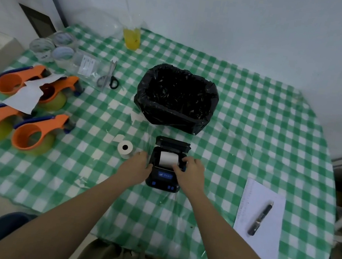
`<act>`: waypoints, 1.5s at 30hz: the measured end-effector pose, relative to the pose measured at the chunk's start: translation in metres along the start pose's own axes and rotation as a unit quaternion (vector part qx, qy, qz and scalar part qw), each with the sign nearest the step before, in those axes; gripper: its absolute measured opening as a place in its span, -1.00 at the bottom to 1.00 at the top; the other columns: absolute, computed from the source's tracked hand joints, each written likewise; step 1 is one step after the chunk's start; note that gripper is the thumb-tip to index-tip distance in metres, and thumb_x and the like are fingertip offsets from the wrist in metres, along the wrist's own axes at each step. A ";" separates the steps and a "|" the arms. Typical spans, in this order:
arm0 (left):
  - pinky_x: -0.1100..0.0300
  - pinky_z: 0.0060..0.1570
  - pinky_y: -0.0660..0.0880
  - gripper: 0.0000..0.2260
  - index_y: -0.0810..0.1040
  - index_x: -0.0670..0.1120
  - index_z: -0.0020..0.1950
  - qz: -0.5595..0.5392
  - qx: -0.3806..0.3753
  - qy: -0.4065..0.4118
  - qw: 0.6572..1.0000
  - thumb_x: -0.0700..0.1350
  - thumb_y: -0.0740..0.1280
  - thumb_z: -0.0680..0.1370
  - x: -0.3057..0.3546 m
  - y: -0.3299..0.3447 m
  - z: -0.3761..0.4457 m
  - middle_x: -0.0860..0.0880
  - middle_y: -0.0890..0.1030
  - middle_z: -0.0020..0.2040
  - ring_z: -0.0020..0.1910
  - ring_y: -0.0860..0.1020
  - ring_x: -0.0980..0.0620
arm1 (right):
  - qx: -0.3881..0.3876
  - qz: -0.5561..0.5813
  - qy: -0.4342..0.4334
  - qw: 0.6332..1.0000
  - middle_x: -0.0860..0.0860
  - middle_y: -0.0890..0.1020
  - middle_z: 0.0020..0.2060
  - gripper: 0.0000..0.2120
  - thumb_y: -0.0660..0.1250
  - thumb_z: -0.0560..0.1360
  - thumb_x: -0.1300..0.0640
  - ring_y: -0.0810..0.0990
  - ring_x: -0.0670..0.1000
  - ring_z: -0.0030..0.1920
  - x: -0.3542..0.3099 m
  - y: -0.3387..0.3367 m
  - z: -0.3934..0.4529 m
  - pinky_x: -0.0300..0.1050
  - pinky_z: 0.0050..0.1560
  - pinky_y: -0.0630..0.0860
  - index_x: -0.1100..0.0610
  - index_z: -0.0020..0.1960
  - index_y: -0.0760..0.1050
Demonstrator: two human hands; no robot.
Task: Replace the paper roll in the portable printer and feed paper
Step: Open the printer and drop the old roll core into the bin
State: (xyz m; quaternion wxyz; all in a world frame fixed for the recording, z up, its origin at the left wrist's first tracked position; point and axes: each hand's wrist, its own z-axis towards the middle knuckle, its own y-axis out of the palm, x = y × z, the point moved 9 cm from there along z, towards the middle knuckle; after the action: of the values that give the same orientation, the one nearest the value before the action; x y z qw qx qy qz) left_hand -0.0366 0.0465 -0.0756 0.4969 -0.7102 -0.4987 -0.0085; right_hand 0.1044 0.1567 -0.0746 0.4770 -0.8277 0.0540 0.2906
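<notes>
My desk (243, 122) wears a green-and-white checked cloth. The printer (164, 179) under my hands is black with blue buttons and a blue-lit screen, and the paper roll (169, 158) in it is white, like the spare roll (125, 147) beside it. The bin liner (176, 97) is glossy black. The tape dispensers (33, 132) are orange with blue trim. The scissors (110, 75) have one grey handle and one black, and the drink (131, 38) is yellow.

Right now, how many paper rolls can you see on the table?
2. One paper roll sits in the open printer, between the left hand and right hand. Another roll stands on the tablecloth just left of the printer. Others may be hidden.
</notes>
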 end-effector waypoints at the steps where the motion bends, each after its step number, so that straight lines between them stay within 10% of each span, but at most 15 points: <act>1: 0.04 -0.07 0.39 -0.71 0.37 -0.25 0.20 -0.001 0.003 0.004 1.000 -0.09 0.19 0.57 0.001 -0.001 0.000 -0.25 0.50 0.16 -0.01 0.50 -0.16 | 0.003 -0.005 0.009 1.000 0.12 0.45 0.13 -0.65 0.33 0.47 -0.03 0.38 0.12 0.20 0.001 0.003 0.002 -0.03 0.15 0.41 0.13 0.17 0.46; 11: 0.02 -0.03 0.45 -0.75 0.41 -0.16 0.18 -0.020 0.054 0.033 0.998 -0.07 0.18 0.56 0.016 -0.033 -0.004 -0.16 0.52 0.16 0.00 0.54 -0.15 | 0.023 0.114 -0.072 0.991 0.03 0.45 -0.07 -0.86 0.39 0.42 0.16 0.40 0.02 0.01 -0.024 -0.018 -0.013 -0.20 0.00 0.30 0.12 -0.23 0.44; 20: -0.04 0.00 0.53 -0.74 0.40 -0.11 0.23 -0.069 0.139 0.076 0.985 -0.08 0.17 0.57 0.036 -0.094 0.005 -0.11 0.50 0.20 -0.04 0.56 -0.09 | 0.168 0.294 -0.116 0.934 -0.11 0.49 -0.37 -0.85 0.29 0.52 0.15 0.50 -0.21 -0.34 -0.099 -0.112 -0.009 -0.35 -0.29 0.45 0.17 -0.18 0.39; 24: -0.01 -0.03 0.49 -0.71 0.39 -0.10 0.27 -0.076 0.143 0.056 0.985 -0.06 0.16 0.57 0.029 -0.108 0.010 -0.11 0.48 0.25 0.00 0.56 -0.12 | 0.207 0.305 -0.137 0.919 -0.03 0.57 -0.22 -0.91 0.31 0.50 0.12 0.56 -0.04 -0.16 -0.143 -0.137 0.024 -0.18 -0.13 0.51 0.11 -0.15 0.45; 32: -0.06 0.15 0.47 -0.68 0.39 -0.19 0.28 -0.041 0.147 0.034 0.988 -0.12 0.21 0.55 0.000 -0.107 0.020 -0.21 0.47 0.26 0.19 0.48 -0.18 | 0.063 0.162 -0.060 0.983 0.17 0.46 0.32 -0.53 0.33 0.50 0.15 0.47 0.13 0.27 -0.140 -0.091 0.080 -0.09 0.23 0.41 0.26 0.36 0.35; 39: -0.15 0.31 0.37 -0.37 0.19 -0.08 0.46 0.097 -0.022 -0.014 0.995 -0.03 0.36 0.46 -0.042 -0.059 0.030 -0.22 0.28 0.40 0.37 0.28 -0.25 | 0.039 0.087 -0.156 0.983 0.12 0.51 0.20 -0.73 0.23 0.54 0.18 0.53 0.08 0.16 -0.138 -0.053 0.048 -0.16 0.12 0.43 0.18 0.23 0.48; 45: -0.08 0.14 0.47 -0.53 0.30 -0.10 0.36 0.173 -0.020 -0.006 0.985 -0.13 0.33 0.47 -0.047 -0.049 0.033 -0.19 0.38 0.30 0.24 0.40 -0.21 | 0.013 -0.024 -0.271 0.962 0.10 0.52 0.13 -0.76 0.17 0.54 0.24 0.46 0.09 0.13 -0.140 -0.020 0.021 -0.23 0.06 0.34 0.20 0.15 0.52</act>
State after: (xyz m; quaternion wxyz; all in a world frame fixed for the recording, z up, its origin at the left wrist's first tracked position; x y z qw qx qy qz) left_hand -0.1115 0.0377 -0.0826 0.4736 -0.7955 -0.3712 0.0716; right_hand -0.0129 0.1581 0.0078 0.4910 -0.7131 -0.0932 0.4916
